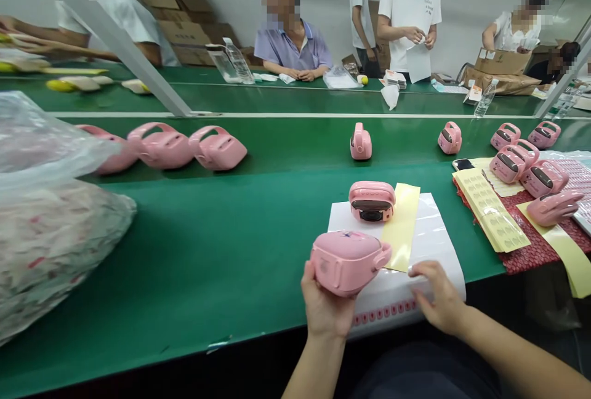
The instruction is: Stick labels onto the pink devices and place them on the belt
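My left hand (329, 308) is wrapped under a pink handled device (347, 266), perhaps a small speaker, holding it tilted above the table edge. My right hand (438, 297) hovers over a white sheet (431, 233), fingers apart and curved, with nothing visible between them. Along the sheet's near edge runs a row of small red stickers (385, 313). A yellow strip (404, 220) lies on the sheet. Just behind the held device stands another pink device (372, 202) with a dark front panel.
Several pink devices (217, 148) stand along the green table (207, 251), with more at the right by yellow label sheets (492, 208) and red bubble wrap (530, 245). A big plastic bag (60, 245) bulges at left. People sit and stand across the table, beyond a slanted metal post (133, 42).
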Action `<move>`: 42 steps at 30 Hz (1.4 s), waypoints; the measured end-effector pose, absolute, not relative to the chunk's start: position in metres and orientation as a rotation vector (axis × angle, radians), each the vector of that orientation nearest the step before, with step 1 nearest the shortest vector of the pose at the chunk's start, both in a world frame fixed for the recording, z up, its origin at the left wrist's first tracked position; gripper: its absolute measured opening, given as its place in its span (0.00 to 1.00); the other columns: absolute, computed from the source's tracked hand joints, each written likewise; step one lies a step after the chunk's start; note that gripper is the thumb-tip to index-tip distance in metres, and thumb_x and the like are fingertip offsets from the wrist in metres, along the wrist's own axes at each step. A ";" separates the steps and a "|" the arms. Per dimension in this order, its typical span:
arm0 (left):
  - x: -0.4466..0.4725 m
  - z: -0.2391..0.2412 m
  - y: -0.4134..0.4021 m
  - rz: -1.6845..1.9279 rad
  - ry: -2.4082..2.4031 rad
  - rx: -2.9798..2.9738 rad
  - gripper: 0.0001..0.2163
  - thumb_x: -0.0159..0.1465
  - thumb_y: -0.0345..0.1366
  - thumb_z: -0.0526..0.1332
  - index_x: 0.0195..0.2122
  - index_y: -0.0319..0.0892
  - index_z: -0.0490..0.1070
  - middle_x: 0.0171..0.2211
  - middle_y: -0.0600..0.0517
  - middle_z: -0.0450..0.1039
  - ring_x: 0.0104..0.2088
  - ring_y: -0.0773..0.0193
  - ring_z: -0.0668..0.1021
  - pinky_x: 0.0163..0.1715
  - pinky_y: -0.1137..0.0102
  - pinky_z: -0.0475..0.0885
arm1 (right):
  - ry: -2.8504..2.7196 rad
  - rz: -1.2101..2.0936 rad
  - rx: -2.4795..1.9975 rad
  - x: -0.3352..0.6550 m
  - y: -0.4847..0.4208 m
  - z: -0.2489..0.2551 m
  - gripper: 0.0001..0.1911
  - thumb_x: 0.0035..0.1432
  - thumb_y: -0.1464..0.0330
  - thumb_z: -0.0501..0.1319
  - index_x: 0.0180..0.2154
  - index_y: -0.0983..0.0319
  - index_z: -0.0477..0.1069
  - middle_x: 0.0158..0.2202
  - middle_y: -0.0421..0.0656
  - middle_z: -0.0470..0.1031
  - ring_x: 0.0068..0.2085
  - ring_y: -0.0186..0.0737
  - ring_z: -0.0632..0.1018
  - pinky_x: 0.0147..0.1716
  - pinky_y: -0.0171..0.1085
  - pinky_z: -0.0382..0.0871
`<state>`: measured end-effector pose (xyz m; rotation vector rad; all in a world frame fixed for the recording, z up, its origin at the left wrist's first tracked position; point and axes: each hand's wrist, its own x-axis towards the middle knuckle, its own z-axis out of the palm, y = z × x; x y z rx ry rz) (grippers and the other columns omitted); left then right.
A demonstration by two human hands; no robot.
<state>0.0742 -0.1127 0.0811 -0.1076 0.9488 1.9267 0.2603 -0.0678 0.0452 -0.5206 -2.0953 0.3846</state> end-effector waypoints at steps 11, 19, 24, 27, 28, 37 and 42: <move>0.054 0.036 -0.117 1.710 0.345 -0.003 0.32 0.49 0.41 0.67 0.55 0.43 0.59 0.50 0.39 0.69 0.47 0.45 0.73 0.39 0.56 0.74 | -2.358 0.071 -0.200 0.285 -0.068 -0.012 0.27 0.63 0.79 0.43 0.62 0.64 0.44 0.37 0.48 0.77 0.39 0.37 0.78 0.46 0.45 0.71; 0.051 0.034 -0.110 1.771 0.333 -0.114 0.26 0.55 0.45 0.60 0.54 0.42 0.61 0.48 0.40 0.70 0.46 0.45 0.74 0.37 0.56 0.74 | -2.210 0.309 -0.224 0.280 -0.080 -0.001 0.26 0.61 0.78 0.47 0.59 0.58 0.53 0.29 0.43 0.73 0.28 0.37 0.74 0.30 0.38 0.73; 0.054 0.029 -0.110 1.789 0.287 -0.128 0.24 0.58 0.44 0.55 0.56 0.43 0.59 0.51 0.38 0.68 0.47 0.44 0.73 0.37 0.56 0.74 | -1.544 1.047 -0.694 0.248 -0.089 0.045 0.21 0.55 0.73 0.59 0.50 0.52 0.62 0.31 0.38 0.64 0.29 0.33 0.71 0.32 0.38 0.75; 0.065 0.030 -0.112 1.802 0.227 -0.091 0.21 0.60 0.42 0.53 0.54 0.44 0.61 0.49 0.39 0.70 0.45 0.47 0.75 0.37 0.57 0.74 | -1.170 1.300 -0.699 0.215 -0.085 0.077 0.21 0.51 0.69 0.63 0.47 0.52 0.61 0.31 0.36 0.62 0.29 0.31 0.70 0.33 0.37 0.76; 0.070 0.032 -0.112 1.814 0.220 -0.084 0.21 0.60 0.43 0.53 0.54 0.44 0.62 0.47 0.40 0.71 0.44 0.48 0.76 0.37 0.58 0.74 | -1.119 1.325 -0.683 0.205 -0.083 0.084 0.21 0.50 0.68 0.64 0.46 0.53 0.61 0.31 0.36 0.62 0.29 0.31 0.70 0.33 0.36 0.76; 0.092 0.050 -0.117 1.764 0.213 -0.133 0.27 0.55 0.44 0.58 0.55 0.39 0.60 0.47 0.39 0.71 0.40 0.54 0.76 0.36 0.66 0.74 | -1.201 1.185 -0.653 0.174 -0.087 0.082 0.20 0.53 0.69 0.60 0.47 0.56 0.58 0.32 0.39 0.65 0.32 0.34 0.73 0.35 0.34 0.74; 0.093 0.051 -0.117 1.747 0.206 -0.092 0.23 0.55 0.44 0.57 0.51 0.42 0.65 0.44 0.41 0.72 0.39 0.54 0.77 0.37 0.65 0.74 | -1.269 1.120 -0.664 0.176 -0.086 0.085 0.19 0.54 0.71 0.58 0.48 0.56 0.57 0.32 0.39 0.65 0.33 0.35 0.73 0.35 0.36 0.74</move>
